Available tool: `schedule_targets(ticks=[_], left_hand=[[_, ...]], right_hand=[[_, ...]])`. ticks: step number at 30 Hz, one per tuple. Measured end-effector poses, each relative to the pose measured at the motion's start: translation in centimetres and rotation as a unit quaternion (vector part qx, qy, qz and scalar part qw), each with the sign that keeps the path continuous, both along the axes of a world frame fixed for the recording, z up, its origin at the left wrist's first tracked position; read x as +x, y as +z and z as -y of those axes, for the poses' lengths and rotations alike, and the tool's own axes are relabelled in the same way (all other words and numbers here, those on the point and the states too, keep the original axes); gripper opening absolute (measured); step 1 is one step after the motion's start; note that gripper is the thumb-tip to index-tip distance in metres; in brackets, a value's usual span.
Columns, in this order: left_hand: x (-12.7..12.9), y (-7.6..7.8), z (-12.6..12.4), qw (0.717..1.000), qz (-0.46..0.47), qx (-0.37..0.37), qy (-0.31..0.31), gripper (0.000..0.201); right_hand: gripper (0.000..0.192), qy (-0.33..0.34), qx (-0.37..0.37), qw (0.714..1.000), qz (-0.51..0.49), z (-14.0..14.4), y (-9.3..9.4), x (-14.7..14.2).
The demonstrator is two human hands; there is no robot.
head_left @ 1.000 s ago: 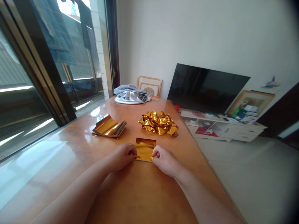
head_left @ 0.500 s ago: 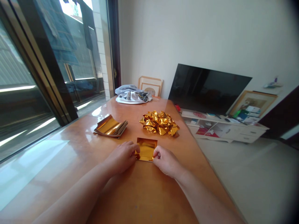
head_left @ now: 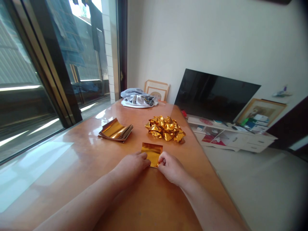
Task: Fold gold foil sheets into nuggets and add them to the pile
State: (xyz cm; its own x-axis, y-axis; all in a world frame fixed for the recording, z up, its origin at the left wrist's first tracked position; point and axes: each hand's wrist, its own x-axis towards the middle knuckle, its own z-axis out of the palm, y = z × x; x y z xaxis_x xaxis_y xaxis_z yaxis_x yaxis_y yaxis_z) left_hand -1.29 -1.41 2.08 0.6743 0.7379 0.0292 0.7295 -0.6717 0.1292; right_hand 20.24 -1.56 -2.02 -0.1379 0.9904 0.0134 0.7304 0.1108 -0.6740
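Observation:
A sheet of shiny gold foil paper (head_left: pixel 152 154) lies on the table between my hands, its near edge folded over. My left hand (head_left: pixel 133 163) covers the near left part, its fingers drawn together and pressed on the near edge. At the near right corner, my right hand (head_left: pixel 171 166) pinches the sheet between thumb and curled fingers. A stack of gold foil sheets (head_left: pixel 115 130) rests farther off to the left. Beyond the sheet, slightly right, sits a heap of folded gold foil pieces (head_left: pixel 166 128).
The glossy wooden table (head_left: pixel 149 199) stretches away to a pile of light cloth (head_left: pixel 138 98) at its far end. Framed pictures (head_left: pixel 157 88) lean on the wall there. To the right stand a large television (head_left: pixel 216 96) and a white cabinet (head_left: pixel 243 141); glass doors are on the left.
My left hand has slid right along the sheet's near edge, covering more of it. My right hand keeps its pinch at the corner. The whole view has shifted slightly.

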Motion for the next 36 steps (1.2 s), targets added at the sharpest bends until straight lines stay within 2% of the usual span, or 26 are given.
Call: schedule_targets(ticks=[8, 13, 17, 21, 23, 29, 32, 36], left_hand=[[-0.1, 0.3, 0.9, 0.999, -0.019, 0.026, -0.006, 0.024], [-0.1, 0.1, 1.2, 0.998, -0.001, 0.054, -0.018, 0.026], [-0.1, 0.2, 1.5, 0.998, -0.002, 0.062, -0.022, 0.024], [-0.2, 0.2, 1.5, 0.997, -0.004, 0.07, -0.019, 0.025], [-0.2, 0.0, 1.4, 0.997, 0.001, 0.071, -0.019, 0.026], [-0.4, -0.6, 1.1, 0.997, 0.008, 0.067, -0.025, 0.03], [-0.5, -0.5, 1.0, 0.997, 0.011, 0.066, -0.025, 0.028], [-0.5, -0.1, 1.1, 0.998, 0.011, 0.063, -0.03, 0.026]], right_hand=[[0.012, 0.005, -0.005, 1.0, 0.009, 0.0, 0.1, 0.1], [0.009, 0.007, 0.022, 0.999, 0.03, 0.3, 0.2, 0.2], [0.01, -0.005, 0.067, 0.993, 0.095, 1.2, 1.7, 0.6], [0.029, 0.019, 0.143, 0.965, 0.219, 3.1, 4.0, -0.4], [0.04, 0.049, 0.158, 0.952, 0.256, 4.2, 4.5, -1.4], [0.05, 0.104, 0.14, 0.938, 0.298, 5.3, 3.2, -3.2], [0.044, 0.105, 0.125, 0.945, 0.283, 4.8, 3.3, -2.3], [0.037, 0.069, 0.117, 0.954, 0.268, 3.8, 4.2, -0.4]])
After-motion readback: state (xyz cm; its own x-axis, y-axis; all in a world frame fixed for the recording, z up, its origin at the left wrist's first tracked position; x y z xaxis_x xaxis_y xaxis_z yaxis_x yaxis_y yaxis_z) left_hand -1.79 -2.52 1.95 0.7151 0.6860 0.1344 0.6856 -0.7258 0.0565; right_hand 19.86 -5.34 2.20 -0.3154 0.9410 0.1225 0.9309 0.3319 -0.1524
